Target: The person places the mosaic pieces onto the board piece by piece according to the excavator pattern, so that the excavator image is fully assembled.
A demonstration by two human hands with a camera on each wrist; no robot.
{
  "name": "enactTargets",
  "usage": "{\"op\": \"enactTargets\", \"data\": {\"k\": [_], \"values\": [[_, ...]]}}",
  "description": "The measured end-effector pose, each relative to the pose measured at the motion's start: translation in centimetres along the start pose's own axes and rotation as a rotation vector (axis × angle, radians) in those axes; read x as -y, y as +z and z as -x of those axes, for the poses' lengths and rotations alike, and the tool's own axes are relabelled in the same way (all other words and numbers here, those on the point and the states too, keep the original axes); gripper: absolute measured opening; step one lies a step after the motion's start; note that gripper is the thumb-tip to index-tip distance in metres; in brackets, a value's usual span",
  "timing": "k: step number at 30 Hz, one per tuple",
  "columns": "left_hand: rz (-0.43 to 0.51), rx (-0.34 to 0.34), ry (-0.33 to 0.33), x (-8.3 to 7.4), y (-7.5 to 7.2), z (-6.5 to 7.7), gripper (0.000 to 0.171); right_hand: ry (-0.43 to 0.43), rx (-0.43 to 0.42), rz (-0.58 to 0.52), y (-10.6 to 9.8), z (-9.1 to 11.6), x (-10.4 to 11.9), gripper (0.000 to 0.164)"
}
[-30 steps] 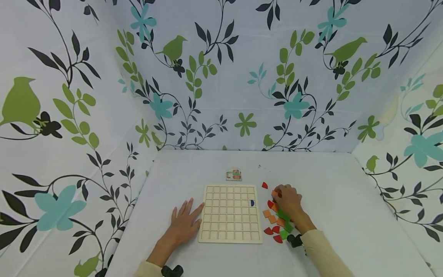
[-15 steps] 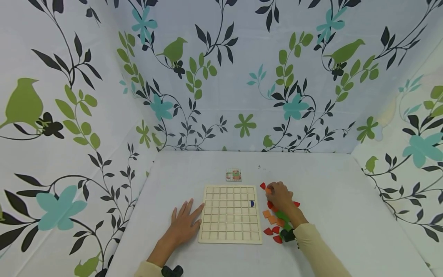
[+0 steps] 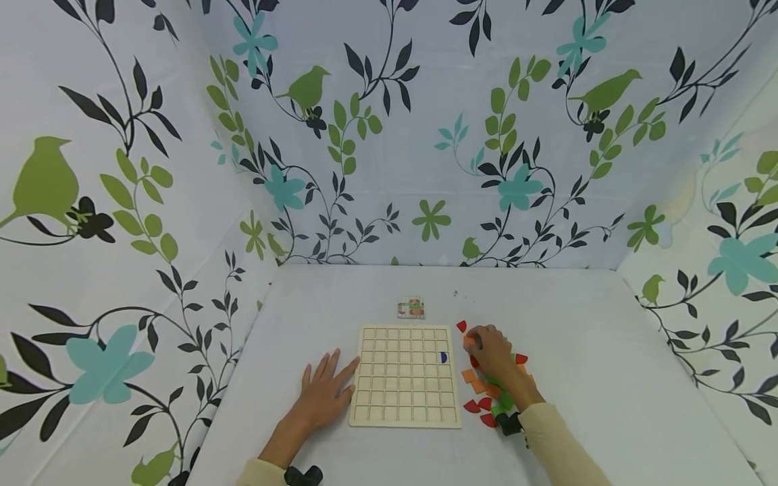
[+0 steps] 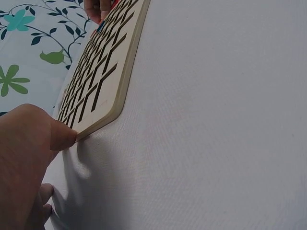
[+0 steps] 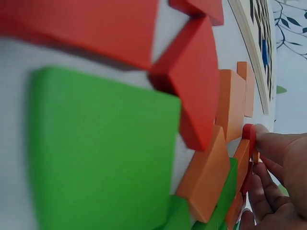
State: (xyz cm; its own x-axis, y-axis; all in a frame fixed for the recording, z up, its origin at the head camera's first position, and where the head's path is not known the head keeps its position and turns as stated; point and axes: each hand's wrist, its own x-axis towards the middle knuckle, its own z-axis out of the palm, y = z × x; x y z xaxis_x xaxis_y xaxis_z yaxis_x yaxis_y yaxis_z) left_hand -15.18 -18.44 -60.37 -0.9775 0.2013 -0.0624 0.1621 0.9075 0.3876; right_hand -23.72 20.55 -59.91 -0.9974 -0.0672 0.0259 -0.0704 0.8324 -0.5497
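Note:
A wooden grid board (image 3: 404, 420) lies on the table with one blue half-round piece (image 3: 444, 358) in a cell near its right side. My left hand (image 3: 325, 398) rests flat at the board's left edge, fingers spread; in the left wrist view its thumb (image 4: 62, 135) touches the board's corner. To the right of the board, my right hand (image 3: 494, 351) pinches an orange block (image 3: 469, 341) between thumb and fingers. Under and around that hand lie several loose blocks: red quarter-rounds (image 3: 471, 406), orange squares (image 3: 469, 375) and green ones (image 5: 105, 148). Some are hidden beneath the hand and wrist.
A small printed picture card (image 3: 411, 307) lies behind the board. One red block (image 3: 462, 326) sits apart, beyond the right hand. The white table (image 3: 583, 324) meets patterned cloth walls (image 3: 365, 135) at the back and sides.
My right hand has shifted left toward the board, then slightly back toward me, with the orange block. The far red block moved a little left. My left hand has stayed in place.

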Motion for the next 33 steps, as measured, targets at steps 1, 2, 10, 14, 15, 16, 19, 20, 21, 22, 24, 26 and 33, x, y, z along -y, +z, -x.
{"op": "enactTargets", "data": {"k": [1, 2, 10, 14, 15, 16, 19, 20, 21, 22, 24, 26, 33], "values": [[0.001, -0.003, 0.001, 0.0, 0.0, 0.0, 0.056, -0.003, 0.0, 0.0, -0.1, 0.2, 0.1, 0.026], [0.0, -0.005, 0.002, -0.1, 0.0, 0.0, 0.056, -0.005, 0.001, 0.005, -0.1, 0.3, 0.1, 0.026], [-0.008, -0.015, 0.022, -0.3, -0.4, 0.2, 0.055, -0.012, 0.044, 0.038, -0.1, 1.2, 0.0, 0.026], [-0.004, -0.011, 0.015, -0.5, -0.6, 0.2, 0.055, -0.018, 0.061, 0.031, -0.1, 1.7, 0.2, 0.026], [-0.005, -0.011, 0.014, -0.5, -0.6, 0.2, 0.055, -0.019, 0.06, 0.027, -0.1, 1.8, 0.3, 0.026], [-0.004, -0.01, 0.012, -0.5, -0.6, 0.2, 0.055, -0.019, 0.053, 0.023, -0.1, 2.0, 0.6, 0.026], [-0.003, -0.01, 0.013, -0.4, -0.5, 0.2, 0.056, -0.019, 0.025, 0.033, 0.0, 2.7, 1.5, 0.028], [-0.005, -0.006, 0.01, -0.4, -0.5, 0.1, 0.056, -0.02, 0.018, 0.044, 0.2, 2.9, 1.9, 0.028], [-0.001, -0.008, 0.014, -0.4, -0.5, 0.1, 0.055, -0.016, 0.016, 0.043, 0.3, 3.1, 2.3, 0.028], [-0.003, -0.004, 0.011, -0.3, -0.5, 0.1, 0.056, -0.018, 0.015, 0.041, 0.4, 3.3, 2.7, 0.028], [-0.01, 0.003, 0.004, -0.2, -0.4, 0.0, 0.056, -0.027, 0.021, 0.046, 0.7, 3.6, 3.6, 0.03], [-0.011, 0.006, 0.0, -0.1, -0.3, 0.0, 0.056, -0.04, 0.033, 0.034, 0.8, 3.9, 4.4, 0.029], [0.003, 0.001, 0.006, 0.1, 0.1, -0.1, 0.056, -0.099, 0.066, 0.046, 1.7, 5.0, 5.2, 0.018]]}}
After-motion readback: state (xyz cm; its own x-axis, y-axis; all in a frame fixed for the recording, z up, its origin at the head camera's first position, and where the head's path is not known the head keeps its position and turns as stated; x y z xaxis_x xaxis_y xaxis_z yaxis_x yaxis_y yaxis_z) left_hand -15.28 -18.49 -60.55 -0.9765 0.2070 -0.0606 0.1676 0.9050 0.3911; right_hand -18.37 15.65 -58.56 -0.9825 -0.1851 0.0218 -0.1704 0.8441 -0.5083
